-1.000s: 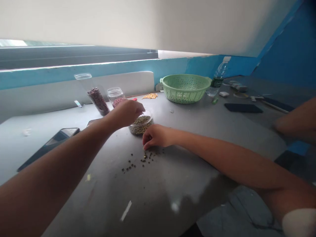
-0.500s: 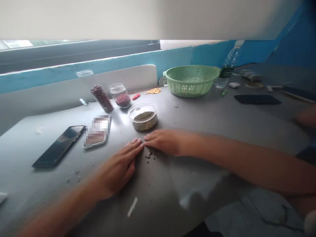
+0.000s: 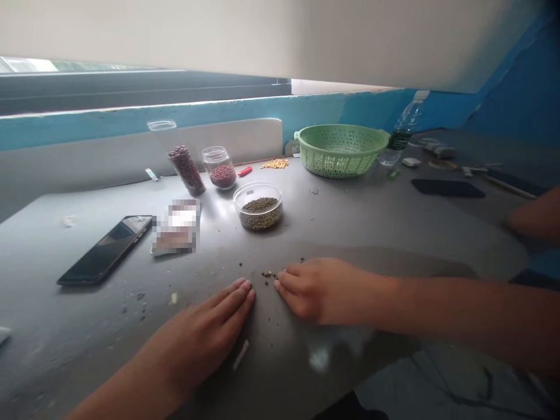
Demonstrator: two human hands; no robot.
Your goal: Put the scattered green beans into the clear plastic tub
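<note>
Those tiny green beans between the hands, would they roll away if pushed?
Probably: the loose beans look small and round, and strays already dot the smooth grey table. Likely light and hard to pinch singly between the left hand and right hand.

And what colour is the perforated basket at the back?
Light green basket, clearest in the head view.

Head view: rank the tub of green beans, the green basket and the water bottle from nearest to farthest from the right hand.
From the right hand:
1. Tub of green beans, just ahead, slightly left.
2. Green basket, farther back.
3. Water bottle, back right, beside the basket.
</note>
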